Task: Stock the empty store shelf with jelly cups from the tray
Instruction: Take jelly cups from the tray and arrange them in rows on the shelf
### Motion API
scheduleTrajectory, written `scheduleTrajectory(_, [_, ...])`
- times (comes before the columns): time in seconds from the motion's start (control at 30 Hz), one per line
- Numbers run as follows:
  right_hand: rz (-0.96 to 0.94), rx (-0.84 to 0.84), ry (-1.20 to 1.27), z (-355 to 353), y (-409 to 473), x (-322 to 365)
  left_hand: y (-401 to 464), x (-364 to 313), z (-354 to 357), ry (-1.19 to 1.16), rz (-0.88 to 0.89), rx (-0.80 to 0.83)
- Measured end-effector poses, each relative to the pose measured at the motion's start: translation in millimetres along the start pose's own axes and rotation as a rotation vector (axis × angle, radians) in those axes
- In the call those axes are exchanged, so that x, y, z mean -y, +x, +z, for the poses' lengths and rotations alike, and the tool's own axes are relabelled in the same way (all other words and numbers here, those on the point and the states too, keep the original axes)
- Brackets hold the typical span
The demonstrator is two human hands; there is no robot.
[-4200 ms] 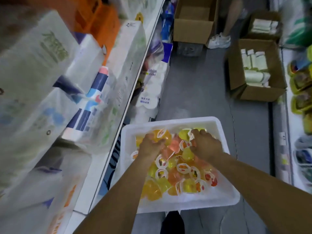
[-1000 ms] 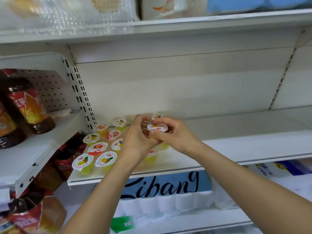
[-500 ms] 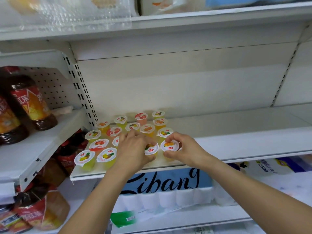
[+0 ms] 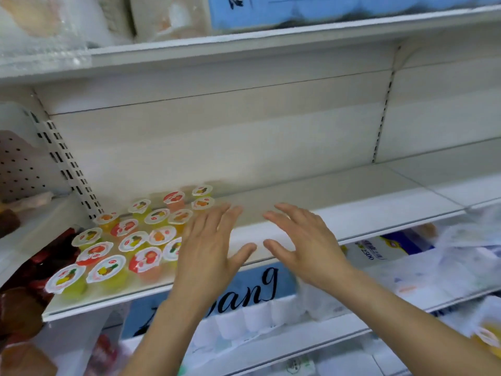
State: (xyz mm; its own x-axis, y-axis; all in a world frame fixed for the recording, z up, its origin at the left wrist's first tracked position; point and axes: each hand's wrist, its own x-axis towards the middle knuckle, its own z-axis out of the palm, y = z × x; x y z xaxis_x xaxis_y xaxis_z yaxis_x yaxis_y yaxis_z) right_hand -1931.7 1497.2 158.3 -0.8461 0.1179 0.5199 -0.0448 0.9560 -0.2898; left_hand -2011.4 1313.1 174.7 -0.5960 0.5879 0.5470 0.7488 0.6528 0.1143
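Your left hand [image 4: 208, 248] is flat and spread, fingers straight, palm down, holding nothing; it hangs over the shelf [image 4: 339, 213] at the centre of the frame. Your right hand [image 4: 301, 240] is the same: fingers straight and fanned, thumb out, nothing in it. The two thumbs point at each other with a small gap between them, just above the shelf's front edge.

The jelly cups [image 4: 141, 240] stand on the left part of that shelf, left of centre in the frame, all upright with their white printed lids up. They sit in slanting rows running from the front edge back to the rear wall, packed close, some lids touching. The cup bodies are yellow, orange and pink. The whole group lies to the left of your left hand; the cups nearest it are just beside the back of that hand and its little-finger side, and one lid [image 4: 173, 248] is partly hidden behind it. Whether the hand touches any cup cannot be told. Your right hand is well apart from the cups, over bare shelf.

Below the shelf, at lower centre, lies a blue pack [image 4: 244, 289] with black script. Blurred packages [image 4: 271, 9] sit on the upper shelf along the top of the frame.
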Motion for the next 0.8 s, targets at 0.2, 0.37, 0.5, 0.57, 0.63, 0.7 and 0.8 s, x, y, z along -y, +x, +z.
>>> scheduleTrajectory(0.2, [0.181, -0.207, -0.148, -73, -96, -110, 33, -132, 64, -0.143, 0.179, 0.063])
scheduleTrajectory(0.37, [0.376, -0.241, -0.293, -140, -189, -197, 51, -257, 117, -0.256, 0.310, 0.152])
scheduleTrajectory(0.5, [0.549, -0.179, -0.417, -183, -265, -260, 52, -353, 164, -0.344, 0.442, 0.212])
scheduleTrajectory(0.57, [0.661, -0.142, -0.429, -198, -302, -288, 50, -394, 190, -0.381, 0.493, 0.280])
scheduleTrajectory(0.63, [0.777, -0.081, -0.427, -207, -335, -315, 47, -431, 216, -0.406, 0.548, 0.358])
scheduleTrajectory(0.7, [0.912, -0.018, -0.409, -211, -363, -339, 45, -463, 241, -0.419, 0.595, 0.442])
scheduleTrajectory(0.8, [1.088, 0.043, -0.350, -208, -397, -373, 48, -503, 282, -0.433, 0.639, 0.571])
